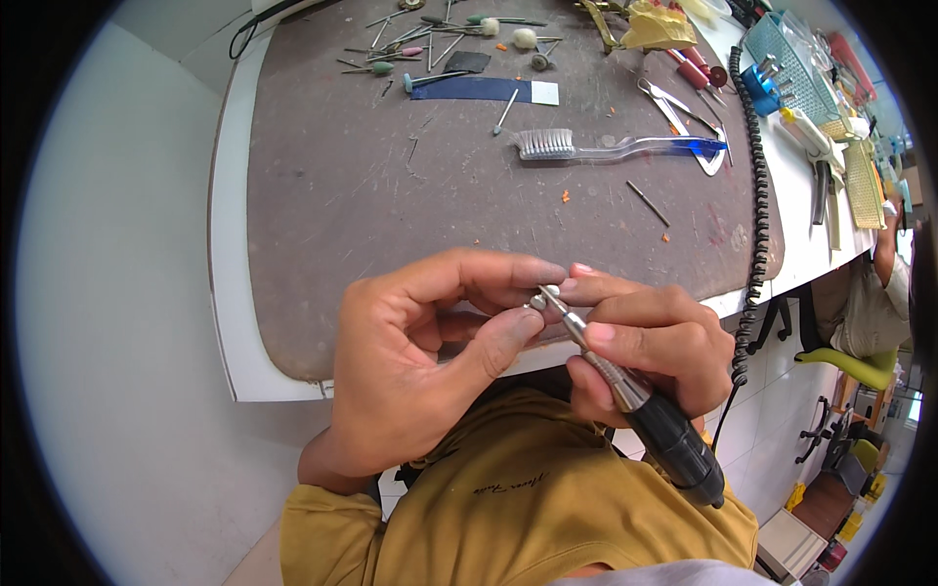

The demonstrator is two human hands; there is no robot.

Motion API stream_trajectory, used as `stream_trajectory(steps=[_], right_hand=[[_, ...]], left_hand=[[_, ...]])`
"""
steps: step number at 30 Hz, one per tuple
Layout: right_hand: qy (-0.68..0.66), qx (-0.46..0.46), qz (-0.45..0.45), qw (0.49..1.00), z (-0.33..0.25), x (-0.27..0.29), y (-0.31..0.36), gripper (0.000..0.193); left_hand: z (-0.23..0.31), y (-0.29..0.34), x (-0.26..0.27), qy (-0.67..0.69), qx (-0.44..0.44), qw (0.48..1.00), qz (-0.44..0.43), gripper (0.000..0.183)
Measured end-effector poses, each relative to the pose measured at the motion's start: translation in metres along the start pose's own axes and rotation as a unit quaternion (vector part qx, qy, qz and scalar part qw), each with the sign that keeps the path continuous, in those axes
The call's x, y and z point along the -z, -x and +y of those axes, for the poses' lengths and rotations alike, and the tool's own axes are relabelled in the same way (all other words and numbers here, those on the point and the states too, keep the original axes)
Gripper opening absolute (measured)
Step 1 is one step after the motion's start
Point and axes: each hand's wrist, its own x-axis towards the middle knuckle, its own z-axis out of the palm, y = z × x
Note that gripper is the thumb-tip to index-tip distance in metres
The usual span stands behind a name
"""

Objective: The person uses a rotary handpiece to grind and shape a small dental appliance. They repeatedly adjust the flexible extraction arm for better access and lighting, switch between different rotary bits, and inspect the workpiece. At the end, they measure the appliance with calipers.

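Observation:
My left hand (430, 342) pinches a small, pale grey, tooth-like piece (538, 303) between thumb and fingertips, just past the table's near edge. Part of the piece is hidden by those fingers. Wrapped round a rotary handpiece (674, 444) is my right hand (664, 337), holding it like a pen. The handpiece has a silver front and a black rear body. Its thin tip meets the piece or lies very close to it; I cannot tell which. The fingertips of both hands come together beside the tip.
A clear toothbrush (606, 149), a caliper (711, 161), a loose bur (647, 203) and a dark blue strip (469, 91) lie on the brown mat (322, 195). Several mounted burs (381, 68) are scattered behind. A coiled cord (758, 195) runs down the right; a person (865, 313) sits beyond.

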Motion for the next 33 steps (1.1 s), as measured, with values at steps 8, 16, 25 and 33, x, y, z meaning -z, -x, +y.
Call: stream_trajectory(steps=[8,16,25,33], right_hand=[[0.003,0.000,-0.014,1.000,0.001,0.005,0.000,0.029],[-0.069,-0.089,0.021,0.993,0.000,0.004,-0.006,0.023],[-0.110,-0.144,-0.019,0.983,-0.003,0.017,-0.008,0.024],[-0.080,-0.242,0.097,0.962,0.003,0.049,-0.009,0.026]], left_hand=[[-0.003,0.001,0.006,-0.020,0.000,0.998,-0.054,0.026],[0.005,0.004,0.007,-0.100,0.016,0.991,-0.088,0.059],[0.024,0.001,0.005,-0.217,-0.014,0.969,-0.119,0.058],[0.066,-0.118,0.080,-0.631,-0.292,0.714,0.076,0.052]])
